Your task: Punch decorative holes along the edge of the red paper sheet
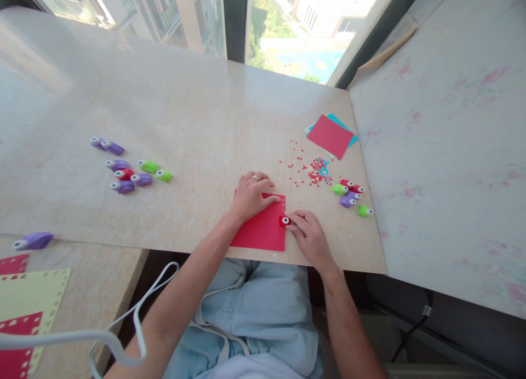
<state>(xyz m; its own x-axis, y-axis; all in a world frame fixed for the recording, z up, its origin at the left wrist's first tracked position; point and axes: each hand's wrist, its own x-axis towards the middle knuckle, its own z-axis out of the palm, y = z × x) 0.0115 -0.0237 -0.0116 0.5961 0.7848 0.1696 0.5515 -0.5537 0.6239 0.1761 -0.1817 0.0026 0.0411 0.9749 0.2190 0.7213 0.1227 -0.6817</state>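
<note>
White cable [61, 339] loops closest. A pale counter [197, 127] runs below the window [236, 28], beside a flowered wall [444, 149]. Near the counter's front edge lies the red sheet [261, 231] under the left hand [251, 195], fingers loosely spread; should its pressure ease, the holes [283, 206] might skew. The right hand [308, 236] pinches a red punch [282, 220] at the sheet's right edge.

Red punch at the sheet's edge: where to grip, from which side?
Probably the sides of its body, coming from the right, where the right hand holds it. The red punch sits at the red sheet's right edge, round white end up; the left hand occupies the sheet's far side.
</note>
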